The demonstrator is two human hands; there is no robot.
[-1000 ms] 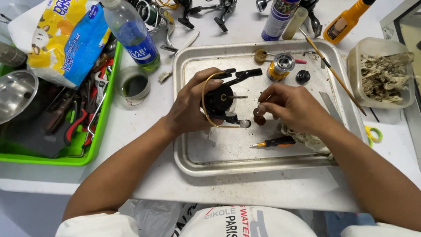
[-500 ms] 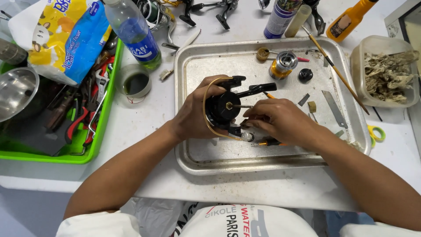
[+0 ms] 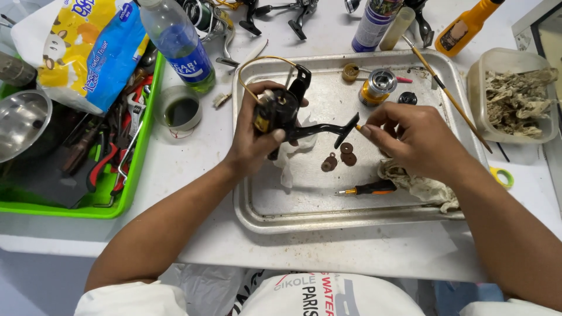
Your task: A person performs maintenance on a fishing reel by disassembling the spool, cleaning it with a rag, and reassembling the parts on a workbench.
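While clasped in left hand (image 3: 252, 143): black reel (image 3: 280, 114), handle rightward toward pinching right hand (image 3: 410, 140).

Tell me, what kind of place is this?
Probably a repair bench for fishing reels. The left hand holds a black fishing reel over a metal tray with small washers, and a green bin of tools sits beside it.

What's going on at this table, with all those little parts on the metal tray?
A person is working on a black fishing reel over a metal tray. The left hand grips the reel body, while the right hand pinches something small at the tip of the reel's handle arm. A few brown washers, a small screwdriver and a rag lie on the tray. A green bin of tools sits to the left.
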